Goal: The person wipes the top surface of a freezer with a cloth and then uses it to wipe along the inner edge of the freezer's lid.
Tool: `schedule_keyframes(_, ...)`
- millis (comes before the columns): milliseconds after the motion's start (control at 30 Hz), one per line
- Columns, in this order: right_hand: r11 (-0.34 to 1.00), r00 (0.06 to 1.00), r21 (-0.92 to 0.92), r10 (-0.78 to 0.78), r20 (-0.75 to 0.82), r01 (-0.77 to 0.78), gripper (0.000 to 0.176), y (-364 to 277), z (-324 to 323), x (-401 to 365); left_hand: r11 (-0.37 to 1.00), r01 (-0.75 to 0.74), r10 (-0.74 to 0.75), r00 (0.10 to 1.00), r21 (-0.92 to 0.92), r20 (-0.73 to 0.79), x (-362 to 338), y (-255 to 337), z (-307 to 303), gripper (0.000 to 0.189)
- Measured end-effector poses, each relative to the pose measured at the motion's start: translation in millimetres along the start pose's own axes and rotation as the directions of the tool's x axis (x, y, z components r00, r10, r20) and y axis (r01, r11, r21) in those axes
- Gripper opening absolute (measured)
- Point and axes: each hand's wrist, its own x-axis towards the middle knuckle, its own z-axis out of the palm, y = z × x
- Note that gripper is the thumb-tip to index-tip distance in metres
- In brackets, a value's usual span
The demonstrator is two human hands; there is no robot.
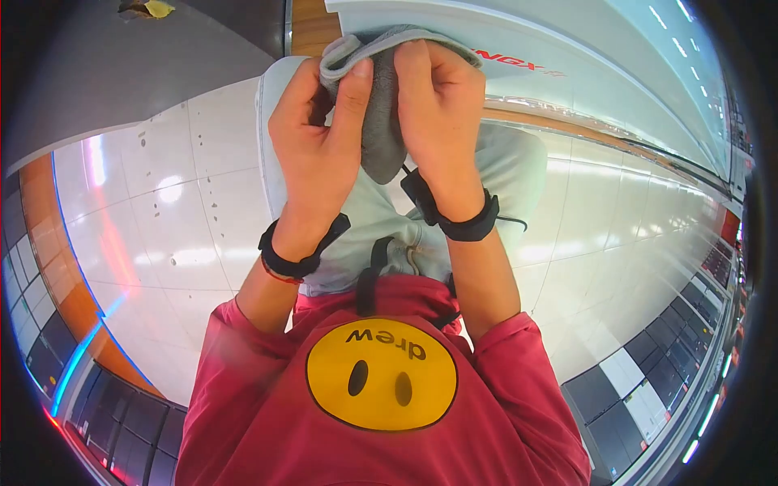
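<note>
A grey cloth (pixel 381 138) with a lighter edge is held up in front of me, bunched and folded over, with a pointed end hanging down between my hands. My left hand (pixel 320 138) pinches its upper left edge, thumb on top and fingers curled behind. On the right side, my right hand (pixel 438 105) grips the same cloth near its top edge with the fingers folded in. Black bands are strapped round both wrists.
Just beyond the cloth stands a white panel (pixel 567 49) with red lettering. A dark grey surface (pixel 178 73) is at upper left, with a yellow leaf-like piece (pixel 159 8) on it. Shiny tiled floor (pixel 162 235) lies below; dark and white boxes line both sides.
</note>
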Motion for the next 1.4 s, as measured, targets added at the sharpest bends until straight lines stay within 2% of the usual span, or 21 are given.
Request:
schedule_keyframes(133, 0.998, 0.998, 0.013, 0.063, -0.014, -0.063, 0.037, 5.1, -0.4, -0.6, 1.000, -0.008, 0.007, 0.999, -0.015, -0.037, 2.8, 3.3, 8.4, 0.019)
schedule_keyframes(433, 0.995, 0.998, 0.071, 0.065, 0.000, -0.065, 0.037, 1.1, 1.3, -2.6, 1.000, -0.009, 0.009, 0.999, -0.007, -0.032, 2.9, 3.5, 3.7, 0.021)
schedule_keyframes(533, 0.979, 0.988, 0.136, 0.152, 0.006, -0.151, 0.037, 6.7, 1.0, -4.7, 0.999, -0.037, 0.036, 0.999, -0.031, -0.025, 2.9, -0.5, 5.4, 0.020)
schedule_keyframes(733, 0.988, 0.996, 0.122, 0.089, 0.015, -0.090, 0.037, -4.2, 2.8, -3.3, 0.999, -0.029, 0.029, 1.000, -0.018, -0.001, 1.1, -0.2, -1.3, 0.022)
schedule_keyframes(833, 0.968, 0.982, 0.164, 0.188, 0.023, -0.189, 0.038, -0.7, 1.4, -5.6, 0.999, -0.013, 0.012, 1.000, -0.043, -0.019, 2.2, 1.3, 3.3, 0.020)
schedule_keyframes(933, 0.963, 0.979, 0.181, 0.201, 0.017, -0.201, 0.038, 10.6, 1.7, -5.1, 0.998, -0.006, 0.005, 0.999, -0.055, -0.032, 1.1, -1.7, 7.6, 0.019)
schedule_keyframes(1033, 0.982, 0.994, 0.163, 0.103, -0.023, -0.098, 0.038, -0.2, 3.1, -4.9, 0.998, 0.000, 0.000, 1.000, 0.064, 0.004, -0.6, -2.0, 1.2, 0.021)
schedule_keyframes(1133, 0.990, 0.996, 0.110, 0.087, -0.009, -0.085, 0.039, -5.0, 2.6, -3.5, 1.000, -0.007, 0.007, 1.000, 0.023, -0.006, 1.3, 1.2, 0.9, 0.022)
schedule_keyframes(1333, 0.944, 0.963, 0.190, 0.269, 0.022, -0.268, 0.039, 8.4, 2.1, -6.2, 0.999, -0.003, 0.000, 0.999, -0.054, -0.046, 1.6, 1.0, 9.9, 0.019)
schedule_keyframes(1400, 0.971, 0.983, 0.153, 0.184, 0.013, -0.184, 0.040, -2.5, 1.3, -6.4, 1.000, -0.003, 0.002, 1.000, -0.017, -0.028, 0.3, -1.4, 4.7, 0.019)
